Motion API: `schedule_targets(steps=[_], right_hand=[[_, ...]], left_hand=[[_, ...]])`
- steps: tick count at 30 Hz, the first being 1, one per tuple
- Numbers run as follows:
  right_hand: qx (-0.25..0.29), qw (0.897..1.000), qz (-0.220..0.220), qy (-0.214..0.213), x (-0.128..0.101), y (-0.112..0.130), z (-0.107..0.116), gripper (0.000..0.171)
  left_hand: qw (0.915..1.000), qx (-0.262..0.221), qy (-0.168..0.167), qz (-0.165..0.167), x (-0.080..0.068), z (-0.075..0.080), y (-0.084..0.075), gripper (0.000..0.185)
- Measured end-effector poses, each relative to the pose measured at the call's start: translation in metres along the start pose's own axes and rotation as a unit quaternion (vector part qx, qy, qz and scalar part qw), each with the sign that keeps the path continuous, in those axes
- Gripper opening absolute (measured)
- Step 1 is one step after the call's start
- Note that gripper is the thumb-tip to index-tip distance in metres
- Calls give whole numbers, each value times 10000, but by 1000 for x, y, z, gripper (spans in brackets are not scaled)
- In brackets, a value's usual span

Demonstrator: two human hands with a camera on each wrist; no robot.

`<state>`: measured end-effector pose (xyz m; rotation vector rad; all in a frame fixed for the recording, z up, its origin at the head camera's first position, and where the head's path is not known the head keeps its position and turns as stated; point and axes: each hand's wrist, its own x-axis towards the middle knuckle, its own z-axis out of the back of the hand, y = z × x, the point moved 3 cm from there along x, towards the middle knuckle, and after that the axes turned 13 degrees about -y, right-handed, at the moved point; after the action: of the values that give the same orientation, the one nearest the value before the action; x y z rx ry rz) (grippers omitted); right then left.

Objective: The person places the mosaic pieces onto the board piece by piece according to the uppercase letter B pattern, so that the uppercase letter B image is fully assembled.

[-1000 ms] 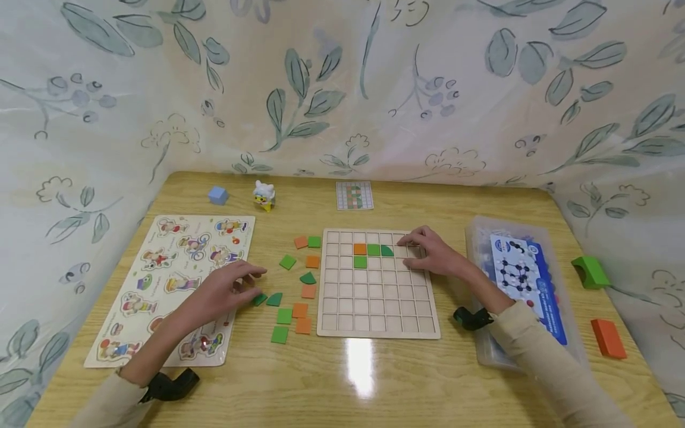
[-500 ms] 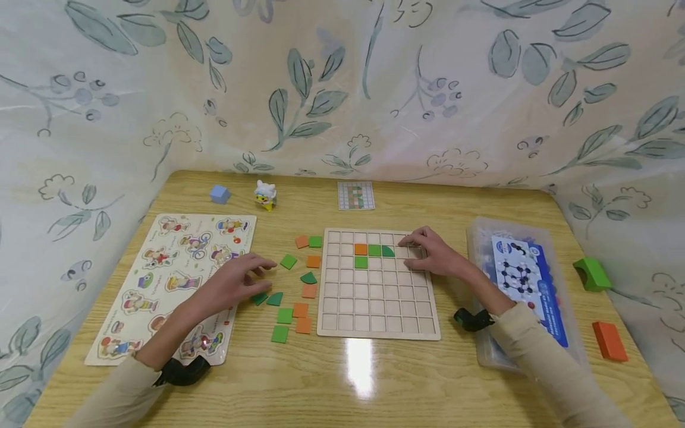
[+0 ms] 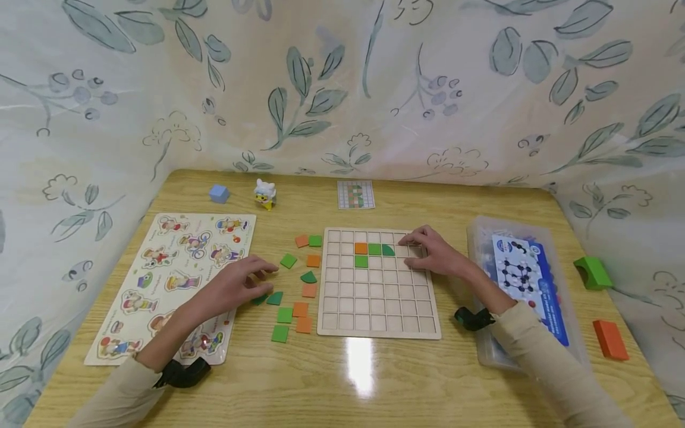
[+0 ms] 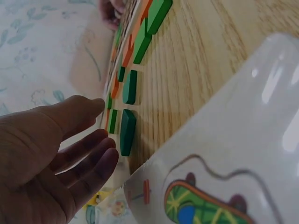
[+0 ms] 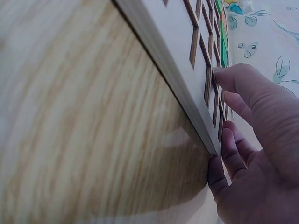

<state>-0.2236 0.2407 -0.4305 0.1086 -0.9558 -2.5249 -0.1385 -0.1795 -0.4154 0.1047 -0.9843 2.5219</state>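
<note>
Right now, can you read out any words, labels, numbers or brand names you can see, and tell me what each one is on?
No text here is legible.
Blue leaflet in the clear plastic box: print too small and blurred to read.
Character puzzle board: small captions, unreadable.
Pattern card: coloured squares only, no words.
Grid board and tiles: no markings.

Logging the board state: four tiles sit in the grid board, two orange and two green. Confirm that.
Not quite. The head view shows four tiles in the grid board, but only one orange tile; the other three are green.
</note>
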Motion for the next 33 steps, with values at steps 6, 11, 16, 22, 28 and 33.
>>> schedule_targets(steps=[6,11,16,22,28,33], right_hand=[[-2,10000,22,-19,1,0,1,37],[9,10000,2,-31,2,1,2,38],[-35,10000,-35,-9,2,-1,1,38],[22,10000,-63,-23,1,-2,1,38],[-1,10000,-33,0,1,-1,-1,38],[-31,10000,-11,-7,1,-1,-1,38]], left_hand=[[9998,97,-59,-132,1,-2,0,33],[9998,151,-34,-108,3,-1,0,33],[9999,91,63,-53,8,-1,-2,33],[9996,152,152,-175,25,-6,-8,31],[9991,226,305,-187,39,-13,-16,34],[9988,389,251,-148,44,-13,-18,34]])
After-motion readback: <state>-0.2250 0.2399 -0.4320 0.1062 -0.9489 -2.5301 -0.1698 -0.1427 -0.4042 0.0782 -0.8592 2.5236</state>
